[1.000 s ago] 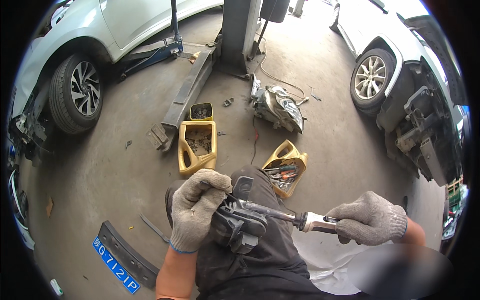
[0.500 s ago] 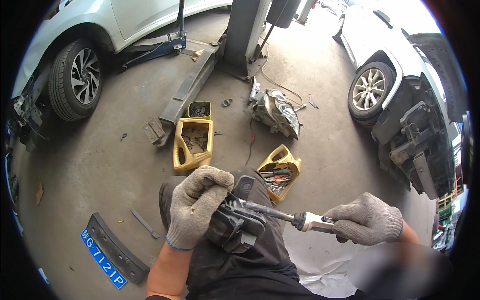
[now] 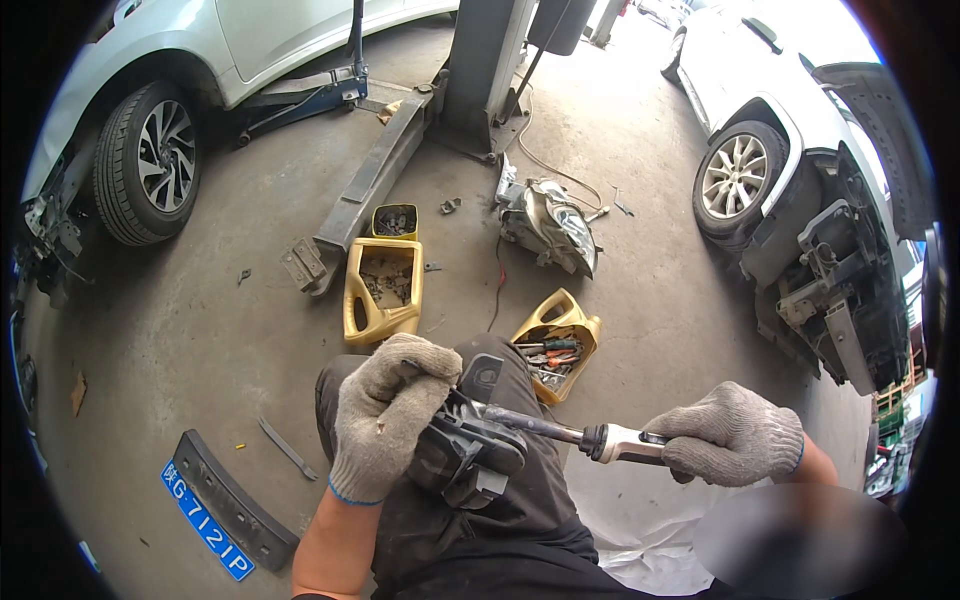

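My left hand [image 3: 392,408], in a grey knit glove, is closed on the upper left edge of a black moulded plastic car part [image 3: 470,452]. The part rests over my lap, and the fingertips hide what lies under them. From the right, my gloved right hand [image 3: 735,435] grips the handle of a long tool [image 3: 625,444] with a metal shaft, a dark ribbed collar and a white-and-black handle. Its shaft points left, and the tip reaches the top of the plastic part near my left fingers. I cannot tell the exact contact point.
Cut-open yellow jugs hold small fasteners [image 3: 385,322] and hand tools [image 3: 558,310]. A loose headlight [image 3: 548,228] lies beyond. At left are a licence plate on a black holder [image 3: 230,495] and a grey strip [image 3: 288,448]. A lift post [image 3: 480,80] stands between two white cars.
Both hands, the plastic part and the tool keep almost the same pose. The whole view has shifted very slightly.
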Demonstrator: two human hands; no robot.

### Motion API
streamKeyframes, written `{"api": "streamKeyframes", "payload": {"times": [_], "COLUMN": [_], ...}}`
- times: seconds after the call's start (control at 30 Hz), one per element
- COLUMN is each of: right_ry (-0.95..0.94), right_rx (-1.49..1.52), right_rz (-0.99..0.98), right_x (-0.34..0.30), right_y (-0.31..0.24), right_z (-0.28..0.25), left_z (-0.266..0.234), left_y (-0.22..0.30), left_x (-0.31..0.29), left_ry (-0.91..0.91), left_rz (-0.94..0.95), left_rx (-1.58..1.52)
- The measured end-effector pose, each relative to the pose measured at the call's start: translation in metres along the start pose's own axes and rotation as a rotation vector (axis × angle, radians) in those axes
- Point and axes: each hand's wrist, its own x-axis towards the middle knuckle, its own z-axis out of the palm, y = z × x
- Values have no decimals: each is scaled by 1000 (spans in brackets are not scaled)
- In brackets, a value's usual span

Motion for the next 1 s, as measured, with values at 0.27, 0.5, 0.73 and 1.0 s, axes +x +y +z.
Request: {"api": "streamKeyframes", "payload": {"times": [0.27, 0.5, 0.73, 1.0], "right_ry": [15, 35, 29, -5], "right_rx": [-58, -107, -92, -136], "right_rz": [-52, -97, -43, -46], "right_x": [0, 1, 0, 2], "right_y": [-1, -1, -9, -15], "right_z": [-1, -1, -4, -13], "left_z": [-1, -3, -4, -2], "left_y": [-1, -5, -7, -2], "left_x": [0, -6, -5, -2], "left_ry": [3, 82, 81, 39], "left_rz": [-4, -43, -21, 50], "left_rx": [-9, -174, -166, 44]}}
